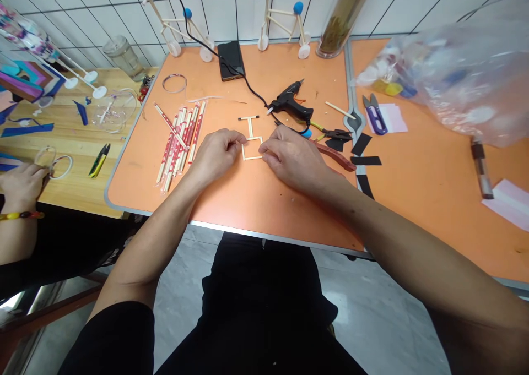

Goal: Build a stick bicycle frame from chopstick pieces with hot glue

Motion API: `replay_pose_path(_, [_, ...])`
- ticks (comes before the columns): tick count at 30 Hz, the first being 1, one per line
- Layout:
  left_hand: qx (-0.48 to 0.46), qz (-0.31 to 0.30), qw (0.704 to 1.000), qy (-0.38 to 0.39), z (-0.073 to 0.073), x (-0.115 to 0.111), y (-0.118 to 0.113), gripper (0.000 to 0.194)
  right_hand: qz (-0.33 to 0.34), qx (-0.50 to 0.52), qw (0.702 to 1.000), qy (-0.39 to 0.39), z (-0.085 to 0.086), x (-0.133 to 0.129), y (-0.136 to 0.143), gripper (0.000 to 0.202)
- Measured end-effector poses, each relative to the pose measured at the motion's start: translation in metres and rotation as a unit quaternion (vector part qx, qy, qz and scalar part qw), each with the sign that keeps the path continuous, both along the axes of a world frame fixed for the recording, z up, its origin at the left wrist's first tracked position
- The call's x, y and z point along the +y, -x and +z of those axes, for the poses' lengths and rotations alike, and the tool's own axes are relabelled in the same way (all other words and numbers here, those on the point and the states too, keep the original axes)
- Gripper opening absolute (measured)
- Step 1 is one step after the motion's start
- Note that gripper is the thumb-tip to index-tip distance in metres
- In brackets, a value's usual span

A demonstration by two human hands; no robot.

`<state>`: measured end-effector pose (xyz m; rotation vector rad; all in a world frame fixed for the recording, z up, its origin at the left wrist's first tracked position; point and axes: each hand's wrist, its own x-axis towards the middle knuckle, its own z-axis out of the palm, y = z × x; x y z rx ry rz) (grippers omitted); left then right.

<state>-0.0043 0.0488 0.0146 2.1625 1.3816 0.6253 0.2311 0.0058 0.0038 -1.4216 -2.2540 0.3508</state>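
A small square frame of pale wooden sticks lies on the orange table in front of me. At its upper left corner, my left hand is closed, thumb and finger pinching the stick there. Bent fingers of my right hand close on the frame's right side and hide part of that stick. Just beyond the frame lies a T-shaped stick piece with dark ends on its crossbar. Chopsticks in red and white wrappers lie to the left of my left hand.
Beyond my right hand are a black glue gun, pliers, red-handled pliers and black strips. Farther off are a phone and stick models. Purple snips and a plastic bag lie right. A co-worker's hand rests left.
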Motion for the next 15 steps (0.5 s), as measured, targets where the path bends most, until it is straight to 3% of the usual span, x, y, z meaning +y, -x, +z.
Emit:
replay_pose_path(7, [-0.024, 0.044, 0.997, -0.063, 0.003, 0.001, -0.003, 0.032, -0.030, 0.050, 0.998, -0.020, 0.005, 0.004, -0.010, 0.030])
replay_pose_path(10, [-0.035, 0.059, 0.995, -0.067, 0.005, 0.002, -0.002, 0.033, -0.061, 0.077, 0.995, -0.036, 0.007, 0.008, -0.017, 0.032])
replay_pose_path(15, [-0.037, 0.058, 0.995, -0.069, 0.002, 0.004, -0.001, 0.025, -0.055, 0.075, 0.995, -0.033, 0.004, 0.007, -0.016, 0.029])
